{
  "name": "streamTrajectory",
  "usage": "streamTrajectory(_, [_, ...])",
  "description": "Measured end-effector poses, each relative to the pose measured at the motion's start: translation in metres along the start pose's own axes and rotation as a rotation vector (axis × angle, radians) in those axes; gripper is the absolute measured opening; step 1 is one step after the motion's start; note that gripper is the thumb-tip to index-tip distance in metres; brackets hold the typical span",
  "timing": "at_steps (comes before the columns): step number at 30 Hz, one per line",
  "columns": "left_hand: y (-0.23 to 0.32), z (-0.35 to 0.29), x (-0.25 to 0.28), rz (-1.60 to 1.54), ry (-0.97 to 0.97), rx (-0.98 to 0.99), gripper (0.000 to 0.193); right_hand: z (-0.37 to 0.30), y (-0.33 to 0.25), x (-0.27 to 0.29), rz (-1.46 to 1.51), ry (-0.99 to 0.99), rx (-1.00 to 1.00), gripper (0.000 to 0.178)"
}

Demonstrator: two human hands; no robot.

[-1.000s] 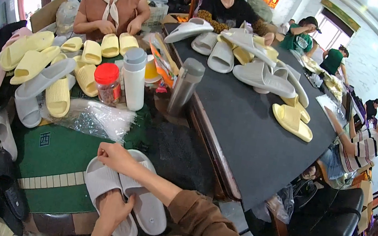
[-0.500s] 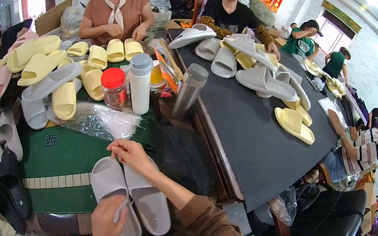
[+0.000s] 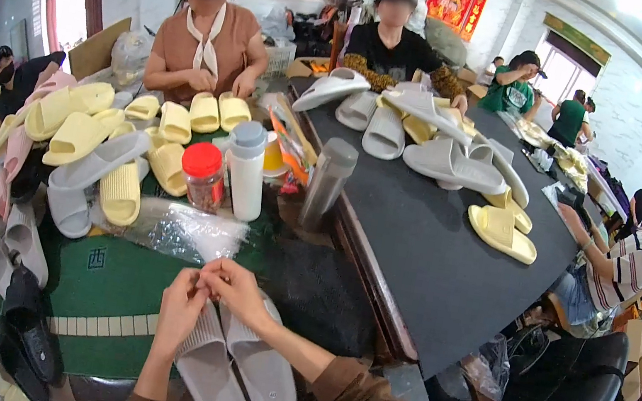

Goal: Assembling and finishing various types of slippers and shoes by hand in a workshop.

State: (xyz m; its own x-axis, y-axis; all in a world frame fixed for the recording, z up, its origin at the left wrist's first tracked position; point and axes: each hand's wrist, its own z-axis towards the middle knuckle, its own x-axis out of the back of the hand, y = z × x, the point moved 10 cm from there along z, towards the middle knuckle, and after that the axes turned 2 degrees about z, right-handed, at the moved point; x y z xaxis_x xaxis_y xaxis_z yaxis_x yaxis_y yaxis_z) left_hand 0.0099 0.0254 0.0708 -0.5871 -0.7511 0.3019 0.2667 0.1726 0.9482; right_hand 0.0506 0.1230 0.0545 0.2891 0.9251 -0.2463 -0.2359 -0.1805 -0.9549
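Observation:
A pair of grey slides lies at the table's near edge: a left slide and a right slide, toes pointing away from me. Over their toe ends, my left hand and my right hand meet, fingertips pinched together. Whatever sits between the fingers is too small or hidden to make out. Just beyond my hands rests a clear plastic bag with a bundle of thin white strands fanning out from it.
Yellow slides and grey slides pile up at left, by black shoes. A red-lidded jar, a white bottle and a steel flask stand ahead. More slides lie on the dark table; co-workers sit around.
My left hand has left the left slide and risen to meet my right hand's fingertips. The whole view has shifted slightly.

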Motion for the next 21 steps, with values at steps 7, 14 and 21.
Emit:
streamTrajectory(7, [-0.007,0.005,0.001,-0.057,0.077,-0.002,0.006,0.006,-0.004,0.008,-0.075,0.019,0.032,0.012])
streamTrajectory(14, [-0.011,0.003,0.011,-0.155,0.180,-0.004,0.009,0.003,-0.023,0.015,0.053,0.072,0.212,0.015])
streamTrajectory(21, [0.011,0.001,0.018,-0.078,0.200,-0.033,0.010,-0.012,-0.069,-0.004,-0.351,0.032,0.412,0.021])
